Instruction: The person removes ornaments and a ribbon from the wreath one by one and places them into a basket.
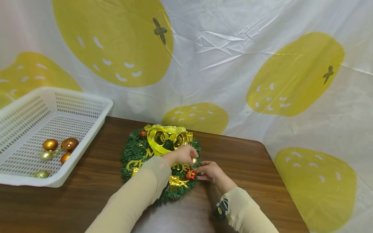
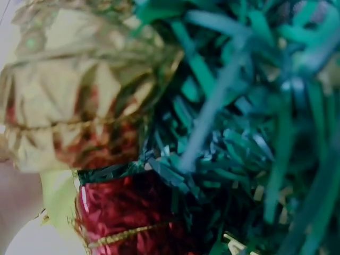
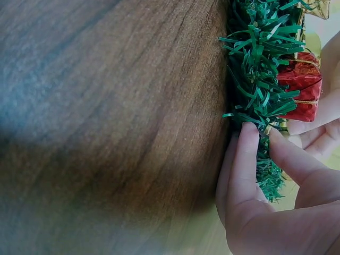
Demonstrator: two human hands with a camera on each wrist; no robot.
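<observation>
A green tinsel wreath [image 1: 131, 152] lies on the table, dressed with gold bells [image 1: 160, 137], gold lettering, a gold star and small wrapped boxes. Reaching across it, my left hand [image 1: 184, 154] holds a small gold ball ornament [image 1: 194, 160] at the wreath's right side. Below that sits a red gift box [image 1: 190, 174]. My right hand [image 1: 214, 173] is at the wreath's right edge; in the right wrist view its thumb and fingers pinch the green strands [image 3: 260, 106] beside the red box. Gold and red foil boxes [image 2: 79, 95] fill the left wrist view close up.
A white perforated basket [image 1: 106, 111] stands at the left, with copper ball ornaments [image 1: 70, 144] and pale gold ones [image 1: 42, 174] inside. The brown wooden table [image 1: 239, 149] ends at a white curtain [image 1: 221, 77] with yellow fruit prints.
</observation>
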